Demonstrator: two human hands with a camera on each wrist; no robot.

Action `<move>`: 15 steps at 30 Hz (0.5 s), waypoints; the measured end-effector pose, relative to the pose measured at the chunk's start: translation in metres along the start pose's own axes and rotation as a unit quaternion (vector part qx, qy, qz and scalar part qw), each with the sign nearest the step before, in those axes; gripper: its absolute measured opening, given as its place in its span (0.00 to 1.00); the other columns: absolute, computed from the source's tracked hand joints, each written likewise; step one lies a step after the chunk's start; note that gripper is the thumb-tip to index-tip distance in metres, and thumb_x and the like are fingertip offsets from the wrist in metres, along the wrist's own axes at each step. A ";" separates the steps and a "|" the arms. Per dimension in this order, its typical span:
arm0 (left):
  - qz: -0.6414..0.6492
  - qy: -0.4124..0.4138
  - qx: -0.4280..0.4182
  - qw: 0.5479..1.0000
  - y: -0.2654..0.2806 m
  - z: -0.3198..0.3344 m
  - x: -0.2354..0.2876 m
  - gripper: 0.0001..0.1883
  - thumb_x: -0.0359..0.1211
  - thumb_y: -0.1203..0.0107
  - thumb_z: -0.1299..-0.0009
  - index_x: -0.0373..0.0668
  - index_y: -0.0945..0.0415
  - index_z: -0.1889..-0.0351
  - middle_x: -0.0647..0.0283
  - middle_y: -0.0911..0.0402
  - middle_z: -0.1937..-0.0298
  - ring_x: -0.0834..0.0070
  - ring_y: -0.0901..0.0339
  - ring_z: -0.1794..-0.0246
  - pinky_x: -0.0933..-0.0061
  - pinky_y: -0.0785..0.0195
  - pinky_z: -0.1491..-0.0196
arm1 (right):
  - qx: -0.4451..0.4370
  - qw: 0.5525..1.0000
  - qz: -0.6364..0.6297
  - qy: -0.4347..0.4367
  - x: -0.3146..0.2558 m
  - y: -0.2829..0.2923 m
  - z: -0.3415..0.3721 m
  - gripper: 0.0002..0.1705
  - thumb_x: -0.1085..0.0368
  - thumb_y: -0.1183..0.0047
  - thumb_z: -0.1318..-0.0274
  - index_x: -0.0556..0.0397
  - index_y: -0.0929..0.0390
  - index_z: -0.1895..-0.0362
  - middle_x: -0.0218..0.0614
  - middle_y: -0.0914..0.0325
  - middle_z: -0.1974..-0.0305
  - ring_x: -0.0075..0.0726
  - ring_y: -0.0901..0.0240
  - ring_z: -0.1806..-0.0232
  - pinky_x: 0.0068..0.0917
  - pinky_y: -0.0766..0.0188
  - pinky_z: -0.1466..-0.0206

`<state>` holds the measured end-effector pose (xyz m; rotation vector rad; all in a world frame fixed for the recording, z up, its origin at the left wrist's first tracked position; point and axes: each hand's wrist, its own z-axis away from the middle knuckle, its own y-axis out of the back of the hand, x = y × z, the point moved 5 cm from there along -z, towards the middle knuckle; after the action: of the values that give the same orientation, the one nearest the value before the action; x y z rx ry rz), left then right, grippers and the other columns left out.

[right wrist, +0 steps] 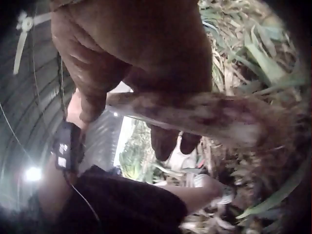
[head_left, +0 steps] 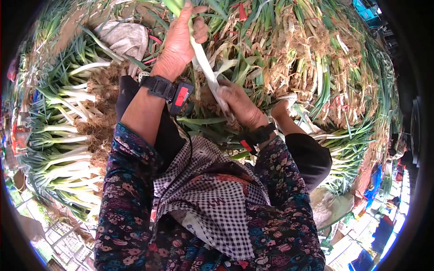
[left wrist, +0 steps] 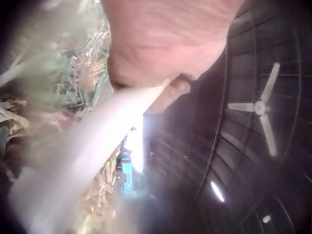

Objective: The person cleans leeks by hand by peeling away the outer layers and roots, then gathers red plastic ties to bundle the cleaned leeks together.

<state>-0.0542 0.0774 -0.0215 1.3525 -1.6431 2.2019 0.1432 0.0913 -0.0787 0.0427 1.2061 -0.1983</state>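
A single leek slants between both hands, its green top up and its root end down toward the lap. My left hand grips it high up, where white turns to green. The left wrist view shows its pale shaft running out below that fist. Lower down, my right hand holds the stem near the root end, thumb on the near side. In the right wrist view the fingers wrap behind this end, which is stained brown and dirty. Its leaves are mostly cut off at the head view's top edge.
Trimmed-looking white leeks lie in a row at the left, roots inward. Bundles with dry roots and red ties are heaped ahead. Loose leaves litter the ground between. A pale sack lies upper left, another sack lower right.
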 end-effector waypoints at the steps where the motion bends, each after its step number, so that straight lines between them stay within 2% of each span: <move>1: 0.000 -0.006 -0.032 0.999 -0.009 0.004 0.000 0.25 0.51 0.51 0.29 0.34 0.31 0.52 0.74 0.45 0.80 0.85 0.49 0.83 0.83 0.54 0.80 | 0.031 0.988 -0.150 0.026 -0.004 0.000 -0.008 0.27 0.52 0.49 0.37 0.61 0.31 0.43 0.41 0.24 0.52 0.30 0.29 0.51 0.25 0.33 0.47; 2: 0.000 -0.011 -0.067 0.998 -0.017 0.007 -0.001 0.25 0.51 0.52 0.28 0.34 0.31 0.52 0.74 0.45 0.80 0.85 0.49 0.83 0.84 0.54 0.81 | 0.064 0.951 -0.298 0.052 -0.006 0.002 -0.014 0.26 0.53 0.51 0.36 0.61 0.31 0.44 0.41 0.23 0.54 0.31 0.27 0.53 0.25 0.32 0.48; 3: 0.023 0.016 -0.110 0.994 -0.025 0.010 0.003 0.27 0.53 0.52 0.29 0.36 0.31 0.51 0.73 0.44 0.80 0.83 0.47 0.82 0.82 0.50 0.79 | 0.112 0.937 -0.325 0.065 -0.004 0.005 -0.019 0.20 0.55 0.56 0.33 0.60 0.30 0.49 0.38 0.22 0.62 0.33 0.26 0.62 0.26 0.30 0.53; 4: 0.021 0.020 -0.112 0.993 -0.033 0.013 -0.001 0.27 0.53 0.52 0.29 0.36 0.31 0.51 0.73 0.44 0.80 0.83 0.47 0.82 0.82 0.50 0.79 | 0.115 0.935 -0.328 0.067 -0.004 0.007 -0.023 0.20 0.55 0.56 0.33 0.60 0.30 0.49 0.38 0.22 0.62 0.33 0.26 0.62 0.26 0.30 0.53; 5: 0.001 -0.024 -0.040 0.999 -0.034 0.016 -0.003 0.27 0.54 0.53 0.29 0.37 0.30 0.51 0.72 0.42 0.79 0.82 0.45 0.81 0.80 0.48 0.77 | 0.204 0.876 -0.426 0.098 -0.001 0.017 -0.023 0.17 0.55 0.56 0.33 0.58 0.30 0.56 0.35 0.25 0.69 0.31 0.30 0.70 0.26 0.29 0.60; 6: -0.018 -0.069 0.035 0.997 -0.036 0.022 -0.002 0.28 0.55 0.53 0.29 0.38 0.30 0.51 0.71 0.41 0.79 0.80 0.43 0.80 0.78 0.46 0.76 | 0.287 0.798 -0.515 0.125 0.004 0.026 -0.018 0.16 0.55 0.57 0.32 0.57 0.29 0.62 0.33 0.28 0.76 0.29 0.33 0.78 0.25 0.29 0.67; 7: -0.053 -0.027 0.034 0.998 -0.025 0.022 -0.015 0.29 0.57 0.55 0.30 0.39 0.30 0.51 0.70 0.39 0.78 0.77 0.41 0.78 0.74 0.43 0.73 | 0.289 0.797 -0.515 0.127 0.006 0.030 -0.016 0.16 0.55 0.57 0.32 0.57 0.29 0.62 0.33 0.28 0.76 0.29 0.33 0.78 0.25 0.29 0.67; 8: -0.036 -0.017 0.032 0.999 -0.015 0.027 -0.028 0.28 0.57 0.56 0.29 0.39 0.30 0.54 0.70 0.39 0.79 0.78 0.42 0.79 0.76 0.45 0.75 | 0.301 0.808 -0.489 0.133 0.007 0.037 -0.010 0.16 0.55 0.59 0.32 0.56 0.30 0.64 0.31 0.31 0.78 0.29 0.37 0.81 0.24 0.32 0.71; 10: -0.038 -0.039 0.068 0.996 -0.012 0.028 -0.028 0.27 0.58 0.58 0.28 0.40 0.31 0.57 0.70 0.39 0.78 0.80 0.43 0.81 0.79 0.48 0.77 | 0.323 0.827 -0.437 0.144 0.003 0.048 0.004 0.17 0.56 0.63 0.30 0.54 0.32 0.67 0.27 0.36 0.82 0.28 0.44 0.86 0.21 0.37 0.79; 11: -0.040 -0.037 0.070 0.996 -0.006 0.023 -0.023 0.27 0.58 0.58 0.28 0.40 0.31 0.57 0.70 0.39 0.78 0.80 0.43 0.81 0.79 0.48 0.77 | 0.332 0.898 -0.278 0.079 0.001 0.043 0.025 0.13 0.60 0.59 0.33 0.55 0.33 0.68 0.32 0.34 0.81 0.40 0.40 0.86 0.29 0.38 0.82; 12: -0.017 -0.062 0.047 0.997 0.003 0.011 -0.011 0.27 0.57 0.57 0.28 0.39 0.31 0.59 0.70 0.38 0.80 0.80 0.41 0.84 0.78 0.46 0.81 | 0.331 0.898 -0.280 0.079 0.013 0.039 0.039 0.13 0.60 0.59 0.33 0.55 0.33 0.68 0.32 0.34 0.81 0.40 0.40 0.86 0.29 0.38 0.82; 13: 0.007 -0.090 0.024 0.996 0.008 0.005 -0.001 0.26 0.56 0.56 0.28 0.38 0.30 0.61 0.69 0.36 0.82 0.80 0.39 0.87 0.78 0.44 0.84 | 0.359 0.916 0.035 0.172 0.014 0.038 0.053 0.10 0.63 0.56 0.35 0.55 0.34 0.68 0.38 0.32 0.80 0.46 0.36 0.84 0.33 0.37 0.81; 14: 0.007 -0.093 0.025 0.995 0.004 0.012 -0.005 0.26 0.56 0.56 0.28 0.38 0.30 0.61 0.69 0.36 0.82 0.80 0.39 0.87 0.78 0.44 0.84 | 0.349 0.835 0.346 0.249 0.018 0.027 0.063 0.08 0.65 0.53 0.38 0.56 0.34 0.68 0.43 0.30 0.79 0.52 0.32 0.81 0.38 0.37 0.80; 15: -0.038 -0.066 0.052 0.996 -0.003 0.023 -0.019 0.27 0.56 0.56 0.28 0.38 0.30 0.62 0.69 0.37 0.83 0.80 0.40 0.89 0.78 0.45 0.86 | 0.346 0.835 0.346 0.251 0.033 0.028 0.068 0.08 0.65 0.53 0.38 0.56 0.34 0.68 0.43 0.30 0.79 0.52 0.32 0.81 0.38 0.37 0.80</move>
<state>-0.0279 0.0680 -0.0312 1.5908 -1.5075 2.2258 0.2223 0.1046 -0.0867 1.2195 1.5015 0.0345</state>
